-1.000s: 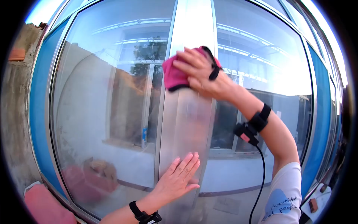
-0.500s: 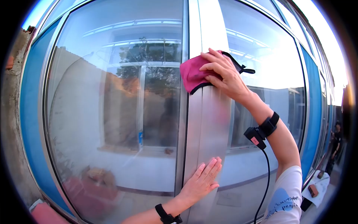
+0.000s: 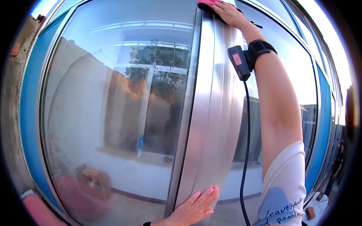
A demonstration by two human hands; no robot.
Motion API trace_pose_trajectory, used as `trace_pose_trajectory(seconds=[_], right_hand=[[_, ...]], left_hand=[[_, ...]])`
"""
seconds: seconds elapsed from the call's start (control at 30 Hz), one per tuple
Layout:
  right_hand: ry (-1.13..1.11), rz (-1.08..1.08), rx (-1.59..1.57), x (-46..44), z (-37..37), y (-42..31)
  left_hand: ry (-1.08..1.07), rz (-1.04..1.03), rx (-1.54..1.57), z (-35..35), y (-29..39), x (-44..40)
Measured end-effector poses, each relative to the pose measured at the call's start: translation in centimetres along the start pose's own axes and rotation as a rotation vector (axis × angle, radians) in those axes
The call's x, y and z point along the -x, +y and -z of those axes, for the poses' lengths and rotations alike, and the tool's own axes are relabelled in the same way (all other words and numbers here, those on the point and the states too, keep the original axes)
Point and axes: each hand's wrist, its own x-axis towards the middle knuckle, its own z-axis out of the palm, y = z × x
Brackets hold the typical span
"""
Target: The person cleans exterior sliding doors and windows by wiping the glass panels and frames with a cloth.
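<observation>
High on a wide silver metal post (image 3: pixel 214 113), my right hand (image 3: pixel 229 13) presses a pink cloth (image 3: pixel 206 4) with black edging against the surface. Only the lower part of the cloth shows at the top edge of the view, and a black tie hangs out beside the hand. Low on the same post, my left hand (image 3: pixel 194 208) lies flat with its fingers stretched out and holds nothing. A black strapped device (image 3: pixel 239 62) with a cable sits on my right wrist.
Large glass panes (image 3: pixel 113 113) flank the post and reflect a tree and walls. Blue panels (image 3: pixel 34 113) stand at the outer sides. A person in dark clothes (image 3: pixel 338 162) is far right, near a reddish block (image 3: pixel 310 213). Something pink (image 3: pixel 39 211) lies at lower left.
My right hand has slid the pink cloth up the post, from about mid-height to the top of the view. My left hand stays flat on the post but appears lower in view.
</observation>
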Motion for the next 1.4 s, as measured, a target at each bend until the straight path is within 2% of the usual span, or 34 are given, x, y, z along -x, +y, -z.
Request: trace_pose_trajectory(seconds=[0.03, 0.07, 0.1, 0.13, 0.27, 0.37, 0.43, 0.57, 0.63, 0.67, 0.73, 0.8, 0.83, 0.87, 0.9, 1.0, 1.03, 1.1, 1.17, 1.2, 1.23, 1.27, 1.3, 1.33, 1.4], right_hand=[[-0.112, -0.249, -0.158, 1.3, 2.4, -2.2], [-0.115, -0.253, -0.15, 3.2, 2.4, -3.4], [-0.116, -0.25, 0.024, 5.0, 2.3, -4.3], [-0.116, -0.242, 0.198, 7.0, 2.6, -5.3], [-0.026, 0.045, -0.009, 21.3, 6.7, -13.6], [-0.135, 0.083, -0.136, 31.4, 10.7, -19.4], [-0.275, 0.057, -0.209, 38.1, 13.3, -23.4], [-0.468, 0.092, -0.337, 49.5, 15.7, -28.8], [-0.487, 0.122, -0.436, 49.9, 16.1, -29.4], [-0.468, 0.129, -0.417, 48.3, 15.4, -28.0], [-0.329, -0.004, -0.269, 41.8, 13.8, -25.3], [-0.125, 0.008, -0.115, 35.4, 10.4, -22.8], [-0.127, 0.041, -0.032, 32.9, 8.8, -22.1], [-0.19, -0.048, -0.152, 31.8, 7.3, -21.6], [-0.149, -0.09, -0.084, 29.7, 8.2, -24.4], [-0.162, -0.008, -0.134, 35.5, 7.6, -29.2], [-0.186, -0.042, -0.097, 38.5, 8.0, -31.1], [-0.376, -0.114, -0.248, 44.5, 11.6, -34.5], [-0.532, -0.084, -0.336, 50.7, 13.7, -37.8], [-0.553, -0.04, -0.342, 53.6, 14.5, -38.7], [-0.583, 0.02, -0.342, 55.2, 15.0, -38.8], [-0.492, 0.073, -0.371, 56.0, 14.7, -38.4], [-0.509, 0.089, -0.379, 54.5, 14.7, -37.6], [-0.519, 0.108, -0.386, 52.1, 14.6, -36.3], [-0.385, 0.049, -0.314, 44.1, 13.2, -33.8]], left_hand=[[0.007, 0.004, 0.003, -0.1, 0.0, 0.0], [0.01, -0.002, 0.009, -0.2, 0.1, 0.1], [0.0, -0.003, 0.035, -0.3, 0.2, 0.1], [-0.008, -0.003, 0.06, -0.3, 0.3, 0.0], [-0.031, -0.024, 0.096, 0.1, 0.1, -0.1], [0.076, -0.01, 0.148, 0.1, -0.3, -0.1], [0.149, -0.082, 0.211, 0.0, -0.1, 0.9], [0.198, -0.16, 0.304, 2.4, 2.0, 6.3], [0.292, -0.175, 0.264, 3.3, 2.7, 9.7], [0.242, -0.163, 0.299, 3.7, 2.4, 10.7], [0.193, -0.106, 0.22, 4.3, 0.6, 11.4], [0.133, 0.047, 0.273, 5.2, -2.5, 11.8], [0.141, 0.124, 0.303, 5.5, -4.4, 13.0], [0.143, 0.194, 0.322, 5.6, -6.3, 13.7], [0.153, 0.244, 0.299, 5.8, -8.4, 14.5], [0.163, 0.331, 0.245, 7.6, -10.9, 18.0], [0.19, 0.366, 0.189, 7.8, -11.3, 18.9], [0.134, 0.368, 0.183, 9.5, -10.6, 20.0], [0.05, 0.362, 0.169, 10.6, -10.6, 21.8], [0.073, 0.362, 0.161, 10.9, -10.4, 22.7], [0.007, 0.318, 0.175, 11.0, -10.1, 23.4], [-0.059, 0.273, 0.188, 11.0, -9.9, 23.8], [-0.071, 0.259, 0.21, 11.0, -9.8, 23.8], [-0.047, 0.259, 0.196, 11.2, -9.7, 23.4], [-0.012, 0.181, 0.213, 11.5, -9.9, 21.5]])
